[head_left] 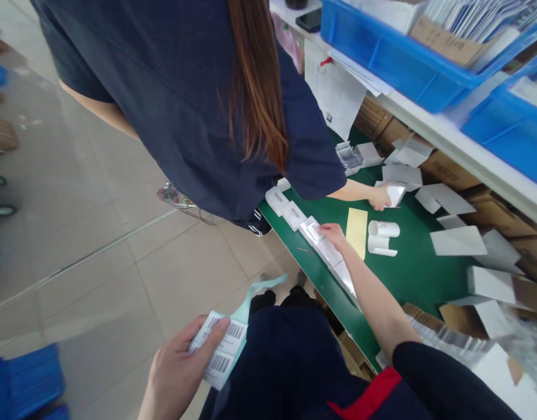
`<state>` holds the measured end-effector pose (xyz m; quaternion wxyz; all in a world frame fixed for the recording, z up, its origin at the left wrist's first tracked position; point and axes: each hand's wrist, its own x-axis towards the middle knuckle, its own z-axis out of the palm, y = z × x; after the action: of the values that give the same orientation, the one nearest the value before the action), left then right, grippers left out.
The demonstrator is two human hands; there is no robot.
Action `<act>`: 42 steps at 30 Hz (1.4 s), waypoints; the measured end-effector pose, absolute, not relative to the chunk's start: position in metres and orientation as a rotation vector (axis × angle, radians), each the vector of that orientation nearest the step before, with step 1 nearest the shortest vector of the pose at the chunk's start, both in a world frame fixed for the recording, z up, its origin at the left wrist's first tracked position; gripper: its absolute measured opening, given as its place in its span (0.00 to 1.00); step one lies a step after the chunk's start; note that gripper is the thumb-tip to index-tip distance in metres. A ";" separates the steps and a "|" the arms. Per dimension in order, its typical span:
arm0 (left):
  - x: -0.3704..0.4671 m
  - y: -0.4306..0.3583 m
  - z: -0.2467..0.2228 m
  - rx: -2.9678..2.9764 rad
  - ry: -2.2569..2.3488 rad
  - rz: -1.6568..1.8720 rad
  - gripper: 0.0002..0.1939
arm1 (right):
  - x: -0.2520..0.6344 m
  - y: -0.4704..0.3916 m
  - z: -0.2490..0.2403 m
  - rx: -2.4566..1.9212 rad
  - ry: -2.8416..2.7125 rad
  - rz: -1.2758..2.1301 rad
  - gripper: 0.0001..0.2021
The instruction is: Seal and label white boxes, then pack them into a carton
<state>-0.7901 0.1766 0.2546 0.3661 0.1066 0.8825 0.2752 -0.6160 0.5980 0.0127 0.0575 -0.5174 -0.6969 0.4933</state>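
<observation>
My left hand (183,361) grips a folded strip of barcode labels (227,344), its thumb on top and a pale green backing tail trailing up to the right. At the green table's near edge, my right hand (333,234) has its fingertips on a label on a small white box (312,230). That box lies in a row of white boxes along the edge. Two labelled boxes (293,215) sit farther up the row. Whether the right fingers pinch the label or only press it cannot be made out.
Another person (176,87) in dark clothing stands ahead, one hand (381,198) on a white box. A yellow sheet (357,232) and white rolls (383,229) lie on the green table (417,262). Open white cartons (458,241) line its far side below a shelf with blue bins (395,49).
</observation>
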 end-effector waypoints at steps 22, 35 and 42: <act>-0.769 0.193 0.268 0.257 2.286 0.710 0.30 | -0.622 0.598 -0.019 -1.635 -2.266 1.140 0.14; -0.779 0.184 0.262 0.225 2.258 0.728 0.30 | -0.629 0.569 -0.011 -1.738 -2.123 0.913 0.18; -0.785 0.180 0.265 0.238 2.283 0.780 0.30 | -0.627 0.586 0.005 -1.770 -2.166 1.141 0.20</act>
<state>-0.7854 0.1804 0.2648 0.3509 0.0918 0.8819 0.3011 -0.6266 0.5857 0.0054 0.0604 -0.5847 -0.7157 0.3772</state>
